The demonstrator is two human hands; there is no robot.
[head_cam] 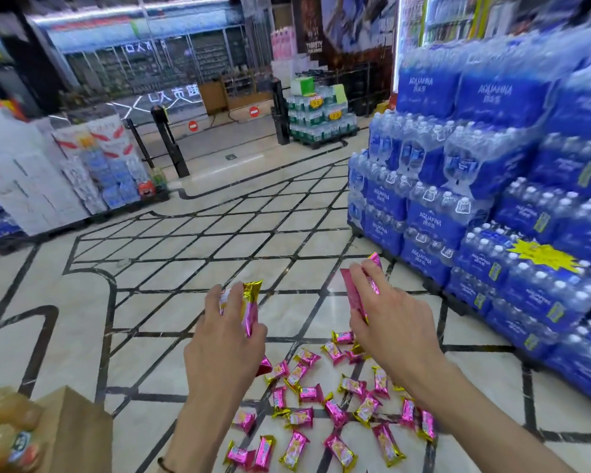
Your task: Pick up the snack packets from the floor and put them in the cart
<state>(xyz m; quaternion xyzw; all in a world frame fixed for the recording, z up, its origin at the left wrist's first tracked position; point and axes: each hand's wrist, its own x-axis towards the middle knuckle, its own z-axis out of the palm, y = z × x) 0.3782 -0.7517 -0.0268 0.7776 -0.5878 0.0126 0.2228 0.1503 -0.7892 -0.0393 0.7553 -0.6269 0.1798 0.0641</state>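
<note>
Snack packets (310, 393) on floor (185, 268) beneath grips | left grip (226, 339) clutches one | right grip (393, 326) clutches one

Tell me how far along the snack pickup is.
Done: nothing I can confirm; the cart is not plainly in view. In hand: left hand grips a pink-and-gold packet, right hand grips a pink packet. Left: many scattered packets on the floor.

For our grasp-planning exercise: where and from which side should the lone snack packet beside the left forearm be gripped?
Probably pinch the snack packet across its pink middle, from straight above: it lies flat on the floor, clear of its neighbours.
</note>
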